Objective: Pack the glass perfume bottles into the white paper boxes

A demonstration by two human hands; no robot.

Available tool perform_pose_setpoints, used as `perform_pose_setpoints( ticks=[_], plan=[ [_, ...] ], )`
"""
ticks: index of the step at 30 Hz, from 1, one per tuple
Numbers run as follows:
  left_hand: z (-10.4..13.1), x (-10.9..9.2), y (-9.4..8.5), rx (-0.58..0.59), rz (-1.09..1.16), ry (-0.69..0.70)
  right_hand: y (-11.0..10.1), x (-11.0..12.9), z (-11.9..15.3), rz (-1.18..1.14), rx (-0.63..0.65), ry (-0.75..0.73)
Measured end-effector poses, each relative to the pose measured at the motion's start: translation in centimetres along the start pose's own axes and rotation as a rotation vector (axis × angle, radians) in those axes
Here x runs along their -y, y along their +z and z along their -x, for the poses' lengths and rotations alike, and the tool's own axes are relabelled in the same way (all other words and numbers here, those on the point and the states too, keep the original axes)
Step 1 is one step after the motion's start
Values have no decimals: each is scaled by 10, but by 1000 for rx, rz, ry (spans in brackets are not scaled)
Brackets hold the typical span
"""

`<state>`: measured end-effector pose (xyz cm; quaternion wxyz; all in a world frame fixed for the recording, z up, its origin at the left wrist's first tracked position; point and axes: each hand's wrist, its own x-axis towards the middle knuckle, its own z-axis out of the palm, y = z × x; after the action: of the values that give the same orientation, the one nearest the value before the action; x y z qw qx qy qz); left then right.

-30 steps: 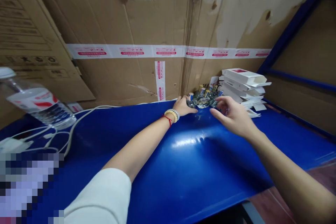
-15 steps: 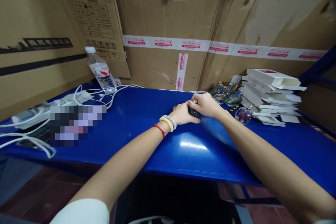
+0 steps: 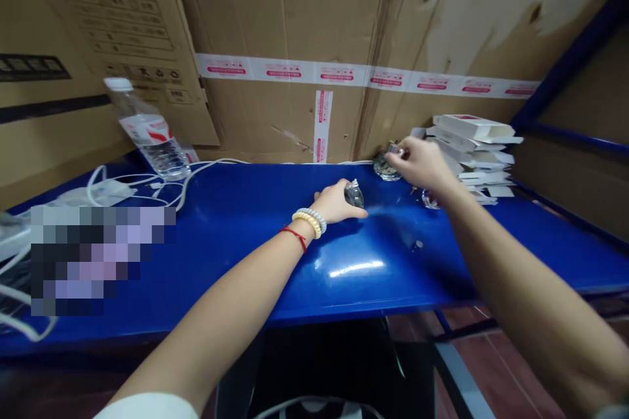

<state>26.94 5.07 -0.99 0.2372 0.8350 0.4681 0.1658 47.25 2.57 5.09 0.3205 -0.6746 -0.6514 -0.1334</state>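
Observation:
My left hand [image 3: 339, 201] is wrapped round a small dark glass bottle [image 3: 354, 194], whose narrow neck points up above the blue table. Over at the back right, my right hand [image 3: 417, 158] is closed at the group of glass bottles [image 3: 386, 167]; what its fingers hold, if anything, is too small to make out. Near my right forearm stands a round clear bottle [image 3: 430, 199]. A small dark cap-like piece [image 3: 417, 245] lies on the table.
White flattened boxes [image 3: 474, 127] are stacked at the back right. A water bottle [image 3: 154, 137] leans at the back left, beside white cables [image 3: 189, 180]. Cardboard [image 3: 275, 111] lines the back of the blue table [image 3: 236, 236].
My right hand has left the dark bottle and moved right to the bottle group. My left hand still holds the bottle. The view has shifted to the right.

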Motion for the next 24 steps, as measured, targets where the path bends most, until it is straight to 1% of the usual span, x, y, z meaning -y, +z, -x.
perform_pose_setpoints(
  ticks=[3, 5, 7, 8, 9, 10, 11, 12, 13, 14, 15, 16, 17, 18, 19, 20, 22, 24],
  plan=[
    [0, -1, 1, -13, -5, 8, 39, -22, 25, 105, 92, 214],
    [-2, -1, 3, -31, -2, 3, 56, -26, 33, 134, 172, 236],
    [-4, 1, 5, -33, 15, -5, 65, -25, 33, 136, 153, 262],
    [-4, 2, 6, -34, 30, -7, 66, -24, 31, 118, 165, 258],
    [-4, 2, 5, -54, 40, -14, 64, -24, 29, 90, 166, 259],
    [-2, 0, 4, -106, 46, -16, 60, -25, 26, 55, 149, 257],
    [2, -3, 2, -202, 47, -3, 54, -27, 24, 15, 113, 254],
    [8, -9, -1, -324, 44, 31, 45, -30, 22, -28, 55, 251],
    [16, -16, -3, -458, 39, 96, 35, -33, 22, -76, -11, 250],
    [25, -26, -5, -577, 38, 198, 23, -37, 23, -132, -68, 247],
    [34, -38, -4, -608, 34, 319, 11, -41, 25, -192, -103, 256],
    [43, -50, -1, -542, 16, 433, 0, -45, 28, -261, -98, 275],
    [50, -63, 5, -401, -24, 529, -11, -49, 33, -322, -81, 295],
    [55, -74, 12, -231, -85, 584, -19, -53, 39, -367, -49, 309],
    [57, -83, 22, -85, -152, 577, -27, -57, 46, -393, -7, 313],
    [56, -90, 31, 11, -201, 541, -32, -60, 54, -398, 46, 306],
    [49, -97, 50, 106, -267, 489, -38, -67, 70, -349, 161, 258],
    [38, -97, 62, 146, -292, 475, -39, -75, 86, -253, 242, 199]
  ],
)
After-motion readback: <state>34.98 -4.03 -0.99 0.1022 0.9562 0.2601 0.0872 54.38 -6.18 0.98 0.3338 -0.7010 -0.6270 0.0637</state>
